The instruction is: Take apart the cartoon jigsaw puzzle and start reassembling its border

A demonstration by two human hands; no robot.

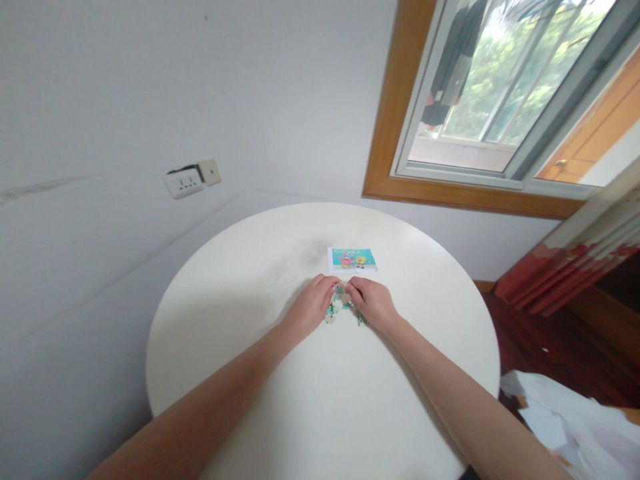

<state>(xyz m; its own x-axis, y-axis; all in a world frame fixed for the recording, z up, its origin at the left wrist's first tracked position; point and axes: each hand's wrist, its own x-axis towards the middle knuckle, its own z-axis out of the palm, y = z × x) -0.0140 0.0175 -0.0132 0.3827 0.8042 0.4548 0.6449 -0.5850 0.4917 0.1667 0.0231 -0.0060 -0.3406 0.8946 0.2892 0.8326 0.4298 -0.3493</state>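
Both hands meet over a small heap of green and pale jigsaw puzzle pieces (330, 315) near the middle of the white round table (310, 413). My left hand (315, 300) is closed, its fingertips pinched on a puzzle piece (340, 290) at the far side of the heap. Opposite it, my right hand (371, 301) is also closed, thumb and fingers pinching at the same spot, partly hiding what they hold. Just beyond the fingertips lies a turquoise picture card (354, 260) with a pink and a yellow cartoon figure.
A wall socket (184, 183) sits on the wall at the left. At the right are a wood-framed window (465, 190) and a red and cream curtain (540, 280). White sheets or bags (570, 420) lie low at the right, beside the table.
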